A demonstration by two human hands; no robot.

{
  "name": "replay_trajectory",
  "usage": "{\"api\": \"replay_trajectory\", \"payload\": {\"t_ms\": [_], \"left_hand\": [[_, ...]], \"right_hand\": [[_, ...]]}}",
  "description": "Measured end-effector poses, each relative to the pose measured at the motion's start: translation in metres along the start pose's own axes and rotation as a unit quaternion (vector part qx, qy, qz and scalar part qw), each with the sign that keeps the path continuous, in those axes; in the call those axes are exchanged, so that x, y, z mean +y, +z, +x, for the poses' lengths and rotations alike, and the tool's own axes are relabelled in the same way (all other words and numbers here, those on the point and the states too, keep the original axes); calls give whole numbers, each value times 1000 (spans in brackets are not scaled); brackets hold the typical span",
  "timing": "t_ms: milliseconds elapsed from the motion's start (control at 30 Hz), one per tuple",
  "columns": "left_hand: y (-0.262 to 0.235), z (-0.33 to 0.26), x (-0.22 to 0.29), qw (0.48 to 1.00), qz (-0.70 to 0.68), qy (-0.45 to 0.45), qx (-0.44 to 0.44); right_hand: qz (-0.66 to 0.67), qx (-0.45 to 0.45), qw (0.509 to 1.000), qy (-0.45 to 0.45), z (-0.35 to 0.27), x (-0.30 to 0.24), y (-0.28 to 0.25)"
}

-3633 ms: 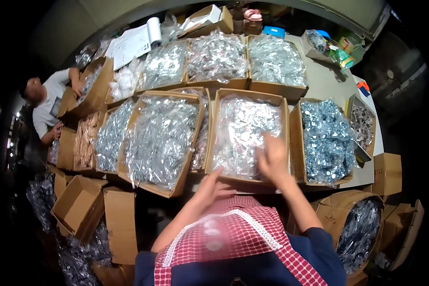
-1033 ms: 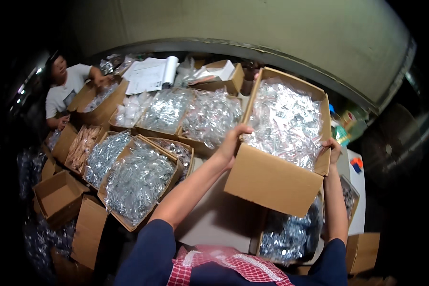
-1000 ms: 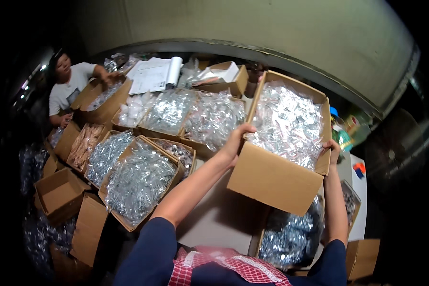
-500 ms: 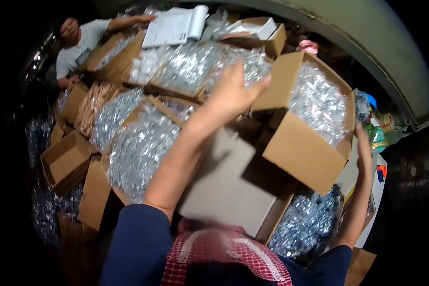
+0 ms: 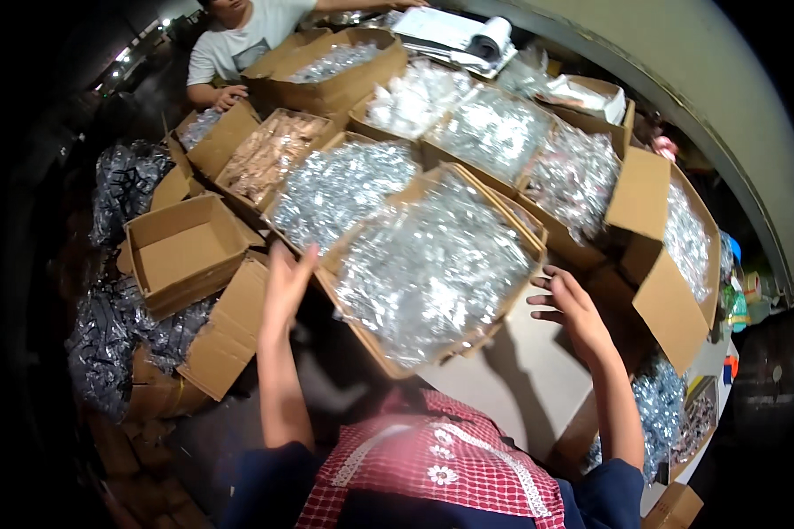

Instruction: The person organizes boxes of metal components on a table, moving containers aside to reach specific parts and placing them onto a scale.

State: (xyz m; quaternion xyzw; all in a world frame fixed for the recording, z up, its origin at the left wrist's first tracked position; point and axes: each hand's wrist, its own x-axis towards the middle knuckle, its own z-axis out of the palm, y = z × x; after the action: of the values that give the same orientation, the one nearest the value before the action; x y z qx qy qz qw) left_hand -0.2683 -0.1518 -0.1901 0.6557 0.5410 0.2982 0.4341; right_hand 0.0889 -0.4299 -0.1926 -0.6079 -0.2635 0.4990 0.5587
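Note:
In front of me is a shallow cardboard box, tilted and heaped with small shiny clear plastic packets. My left hand is at its left side, thumb apart from the fingers; some fingertips are hidden, and I cannot tell whether it touches the cardboard. Just off the right edge is my right hand, fingers spread and nothing in it. Beyond the left hand stands a box of silvery packets. Below lies a pale grey surface, partly covered by the box.
An empty open carton sits at left near dark wrapped bundles. Farther back are boxes of copper-coloured packets and white packets. A large flapped carton stands right. Across the table, a person reaches toward papers.
My view has swung left. My right hand has left the large flapped carton for the central box's right edge. My left hand has drawn back to that box's left side.

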Motion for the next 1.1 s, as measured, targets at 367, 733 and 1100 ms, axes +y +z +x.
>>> {"api": "replay_trajectory", "payload": {"t_ms": [367,733,1100], "left_hand": [[35,-26,-35,878,-396,-172,-209],[49,-141,34,914,-351,5,-206],[118,-245,29,864,-363,-73,-340]], "right_hand": [[-17,119,993,17,62,22,44],[221,199,946,-129,-29,-12,47],[304,317,894,-91,-150,61,-52]]}}
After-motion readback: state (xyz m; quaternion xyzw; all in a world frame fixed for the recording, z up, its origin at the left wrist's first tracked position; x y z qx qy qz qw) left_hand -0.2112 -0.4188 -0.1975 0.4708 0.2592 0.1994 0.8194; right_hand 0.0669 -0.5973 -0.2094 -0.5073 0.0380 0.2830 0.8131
